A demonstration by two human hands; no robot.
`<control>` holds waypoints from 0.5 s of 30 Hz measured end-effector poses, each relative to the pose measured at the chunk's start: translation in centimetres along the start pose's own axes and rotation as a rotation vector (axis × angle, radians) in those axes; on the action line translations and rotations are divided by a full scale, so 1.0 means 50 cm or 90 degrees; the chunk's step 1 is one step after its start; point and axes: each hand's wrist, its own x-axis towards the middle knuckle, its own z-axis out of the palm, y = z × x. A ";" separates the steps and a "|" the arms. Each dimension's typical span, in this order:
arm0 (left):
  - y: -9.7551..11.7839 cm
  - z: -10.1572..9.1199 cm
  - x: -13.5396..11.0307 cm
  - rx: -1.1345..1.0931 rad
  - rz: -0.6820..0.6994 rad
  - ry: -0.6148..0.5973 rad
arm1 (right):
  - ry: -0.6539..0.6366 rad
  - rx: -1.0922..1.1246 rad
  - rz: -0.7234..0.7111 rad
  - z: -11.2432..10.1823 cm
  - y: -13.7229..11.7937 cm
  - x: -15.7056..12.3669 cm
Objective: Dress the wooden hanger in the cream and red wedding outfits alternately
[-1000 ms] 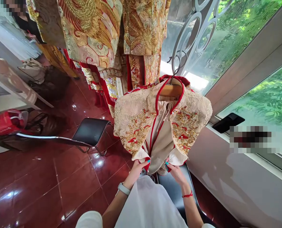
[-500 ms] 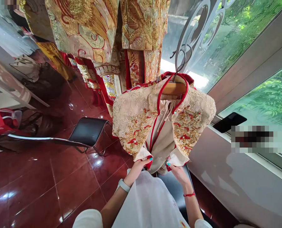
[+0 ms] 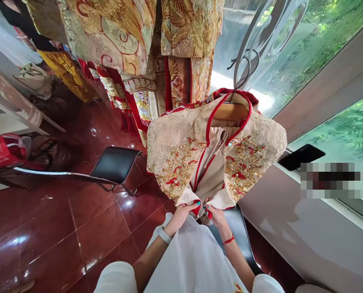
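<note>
A cream embroidered jacket (image 3: 177,138) with red trim and gold and red beadwork hangs from a wooden hanger (image 3: 232,110) in front of me. My left hand (image 3: 181,214) pinches the lower corner of its left front panel, where the pale lining is folded outward. With its thumb and fingers, my right hand (image 3: 215,213) grips the matching corner of the right panel. The two corners are close together, with a small gap between them. Inside the jacket hangs a beige garment with a drawstring, partly covered by the panels.
Several gold embroidered garments (image 3: 108,44) hang behind. A black chair (image 3: 116,164) stands on the red tiled floor at left, and a dark seat (image 3: 235,230) is beneath the jacket. A phone (image 3: 303,157) lies on the window sill. A person in yellow trousers (image 3: 64,73) is at far left.
My right hand has moved left with its panel corner, bringing the two front edges closer together. My left hand keeps its grip. The view has shifted slightly.
</note>
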 end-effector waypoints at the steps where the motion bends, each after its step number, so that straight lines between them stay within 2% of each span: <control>1: 0.001 0.002 0.002 -0.006 0.007 0.002 | 0.003 -0.002 0.006 0.001 0.003 -0.001; 9: -0.006 0.006 0.016 0.015 0.069 0.020 | 0.017 -0.012 0.064 0.014 0.028 -0.011; 15: -0.002 0.011 0.012 0.023 0.068 0.012 | 0.018 -0.011 0.074 0.023 0.025 -0.007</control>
